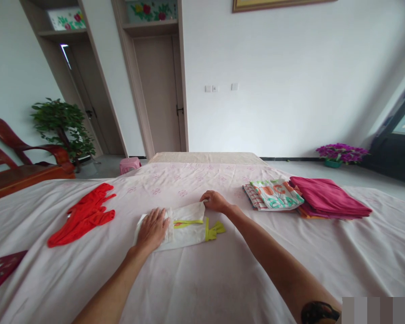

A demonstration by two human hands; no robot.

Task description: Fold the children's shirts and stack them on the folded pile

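A white garment with lime-green trim and a green bow (pixel 189 231) lies folded on the sheet-covered surface in front of me. My left hand (pixel 152 227) rests flat on its left part, fingers stretched out over the cloth. At its far right corner, my right hand (pixel 214 201) pinches the edge of the fabric between curled fingers. Between the hands, the green trim runs across the white cloth, with a small orange patch beside it. Part of the garment is hidden under my left palm.
A crumpled red garment (pixel 84 216) lies to the left, with a dark red item (pixel 3 272) nearer me. Folded patterned cloths (pixel 276 195) and a magenta folded cloth (pixel 329 197) are stacked on the right. A pink stool (pixel 130 165) stands beyond the pale sheet (pixel 202 288).
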